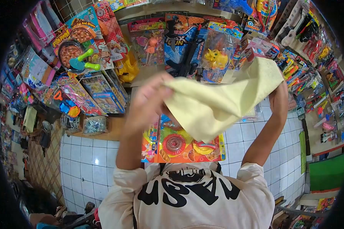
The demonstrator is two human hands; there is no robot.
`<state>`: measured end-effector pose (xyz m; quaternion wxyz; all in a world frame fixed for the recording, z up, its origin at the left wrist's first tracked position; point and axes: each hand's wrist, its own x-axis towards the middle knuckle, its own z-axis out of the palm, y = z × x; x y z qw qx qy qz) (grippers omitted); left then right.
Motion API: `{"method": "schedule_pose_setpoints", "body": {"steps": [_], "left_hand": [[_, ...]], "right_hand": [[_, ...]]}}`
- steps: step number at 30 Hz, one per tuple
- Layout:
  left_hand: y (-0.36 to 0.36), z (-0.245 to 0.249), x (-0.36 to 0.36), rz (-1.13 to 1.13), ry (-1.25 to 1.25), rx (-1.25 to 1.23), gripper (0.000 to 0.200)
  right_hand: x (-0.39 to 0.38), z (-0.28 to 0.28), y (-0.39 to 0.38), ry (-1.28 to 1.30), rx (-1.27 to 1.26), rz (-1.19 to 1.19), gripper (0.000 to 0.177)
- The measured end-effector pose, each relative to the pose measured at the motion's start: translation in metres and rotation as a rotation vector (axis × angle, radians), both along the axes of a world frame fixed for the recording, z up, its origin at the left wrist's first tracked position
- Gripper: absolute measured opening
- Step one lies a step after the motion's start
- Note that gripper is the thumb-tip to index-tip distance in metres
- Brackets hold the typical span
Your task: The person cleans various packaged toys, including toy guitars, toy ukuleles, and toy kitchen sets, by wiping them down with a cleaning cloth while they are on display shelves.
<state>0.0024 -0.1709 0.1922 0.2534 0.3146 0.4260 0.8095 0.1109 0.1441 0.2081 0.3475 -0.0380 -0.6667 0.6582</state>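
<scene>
A pale yellow cloth (pixel 214 103) is stretched in the air between my two hands, its middle sagging and folded. My left hand (pixel 151 97), blurred by motion, pinches one corner of it. At the other end, my right hand (pixel 279 95) grips the cloth's edge, with its fingers partly hidden behind the fabric. Below the cloth, close to my chest, is an orange toy food pack (pixel 174 145) with a red round piece and yellow pieces under clear plastic. The cloth covers part of this pack.
Toy packs hang ahead, including a black toy gun (pixel 189 51), a doll pack (pixel 153 47) and a yellow elephant toy (pixel 216 57). A pizza toy set (pixel 74 55) is at the left. Crowded toy shelves (pixel 321 87) line the right. White tiles (pixel 91 164) cover the floor.
</scene>
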Motion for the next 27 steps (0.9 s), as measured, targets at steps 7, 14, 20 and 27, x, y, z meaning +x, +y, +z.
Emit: {"method": "schedule_pose_setpoints", "body": {"steps": [7, 14, 20, 27], "left_hand": [[0.032, -0.132, 0.075, -0.085, -0.044, -0.313, 0.015], [-0.065, -0.194, 0.014, 0.259, 0.610, -0.748, 0.029], [-0.118, -0.329, -0.051, 0.543, -0.111, -1.233, 0.031], [-0.101, -0.312, -0.029, 0.624, -0.197, -0.764, 0.038]], "right_hand": [[-0.042, -0.067, 0.013, -0.121, 0.462, 0.136, 0.050], [-0.111, -0.182, -0.144, -0.509, 0.538, 0.671, 0.065], [-0.115, -0.253, -0.216, -0.395, 1.301, 0.565, 0.056], [-0.087, -0.262, -0.200, -0.306, 1.435, 0.713, 0.044]]}}
